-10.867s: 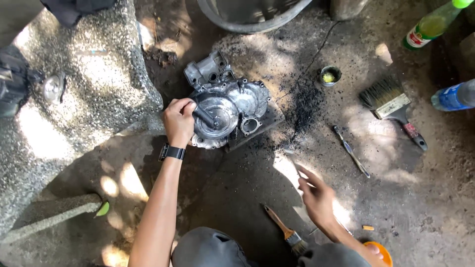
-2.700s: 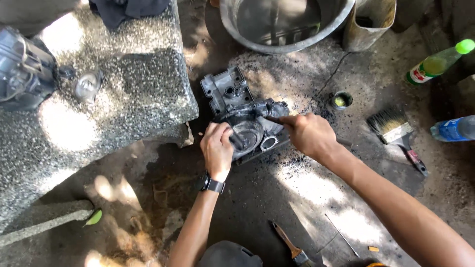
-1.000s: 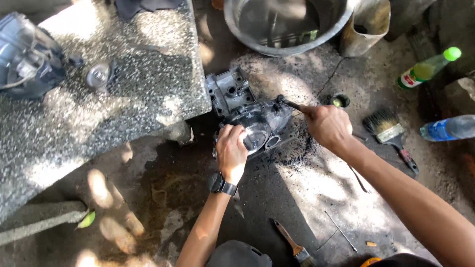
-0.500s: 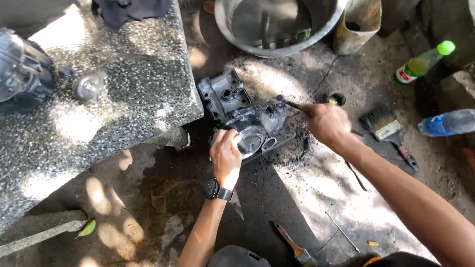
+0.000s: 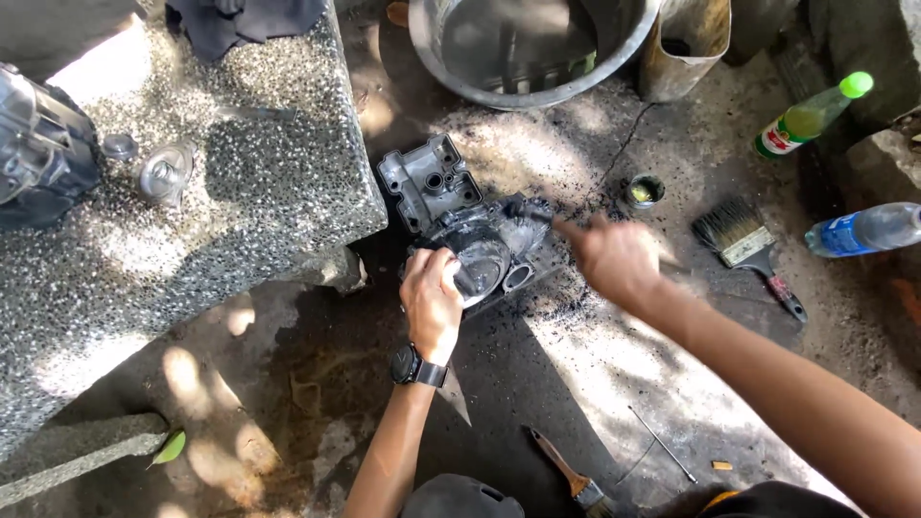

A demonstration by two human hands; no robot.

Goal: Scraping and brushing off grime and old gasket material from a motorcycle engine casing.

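Grey engine cover [image 5: 480, 245] sits at frame centre w/ left hand [image 5: 432, 302] clamped on its near edge. Right hand [image 5: 614, 259], closed round a tool, has moved from the floor onto the cover's right side since earlier, so the scrubbing looks underway.

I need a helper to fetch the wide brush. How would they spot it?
Start at the big grey metal basin at the top. Down and right, on the ground beyond the right hand, lies the wide dark-bristled paintbrush; the other brush is narrow, wooden-handled.
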